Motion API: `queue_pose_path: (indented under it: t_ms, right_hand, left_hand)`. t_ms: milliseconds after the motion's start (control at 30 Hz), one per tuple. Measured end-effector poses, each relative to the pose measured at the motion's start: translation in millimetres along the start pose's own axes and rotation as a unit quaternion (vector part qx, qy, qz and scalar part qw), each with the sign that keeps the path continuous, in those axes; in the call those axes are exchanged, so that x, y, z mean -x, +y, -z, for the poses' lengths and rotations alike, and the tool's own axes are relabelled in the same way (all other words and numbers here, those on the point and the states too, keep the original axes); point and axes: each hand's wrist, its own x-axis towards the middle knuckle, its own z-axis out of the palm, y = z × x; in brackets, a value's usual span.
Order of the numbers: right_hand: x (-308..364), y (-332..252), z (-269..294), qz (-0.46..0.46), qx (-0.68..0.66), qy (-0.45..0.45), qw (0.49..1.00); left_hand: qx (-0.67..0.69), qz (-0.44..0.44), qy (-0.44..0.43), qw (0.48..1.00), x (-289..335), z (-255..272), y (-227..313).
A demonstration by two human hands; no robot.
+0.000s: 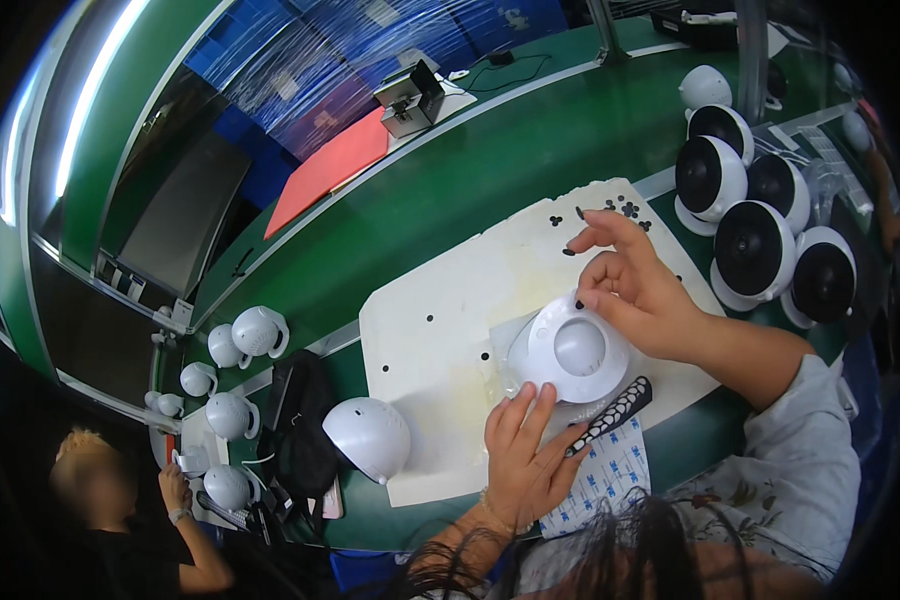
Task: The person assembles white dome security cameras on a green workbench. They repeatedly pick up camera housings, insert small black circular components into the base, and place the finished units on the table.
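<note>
A white rounded housing (538, 368) with a round hollow in its ring-shaped top rests on a cardboard sheet (440, 400) in front of me. My right hand (635, 290) is over its far rim. Thumb and forefinger pinch a small black round pad (579, 305) at that rim, and dark dots show at two other fingertips. My left hand (525, 455) has its fingers stretched out against the near rim. A black-and-white patterned handle (610, 415) lies by its thumb; whether the thumb grips it, I cannot tell. Black pads (630, 209) lie scattered on the sheet's far corner.
White ball-shaped housings with black faces (750, 248) crowd the right side. Another white housing (367, 440) and a black bag (305, 430) are to the left. A printed sheet (600, 480) lies at the near edge. A co-worker (100, 500) is at lower left.
</note>
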Motion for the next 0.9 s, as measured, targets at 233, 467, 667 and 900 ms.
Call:
queue_pose_path:
  t_ms: [233, 467, 667, 900]
  right_hand:
    - [1.8, 4.5, 3.6, -0.005, 0.016, -0.037, 0.999]
    - [3.8, 7.7, 4.8, 0.017, 0.012, -0.035, 0.999]
    - [5.1, 5.7, 5.2, 0.055, 0.097, -0.028, 0.993]
    - [7.1, -10.0, 11.9, 0.243, 0.412, -0.097, 0.873]
  left_hand:
    - [-0.017, 0.002, -0.023, 1.0, 1.7, 5.1, 4.0]
    - [-0.011, 0.008, -0.021, 1.0, 1.2, 5.7, 4.7]
    - [-0.01, 0.006, -0.019, 1.0, 0.7, 5.1, 4.6]
    - [-0.016, 0.006, -0.018, 1.0, 1.0, 5.8, 4.1]
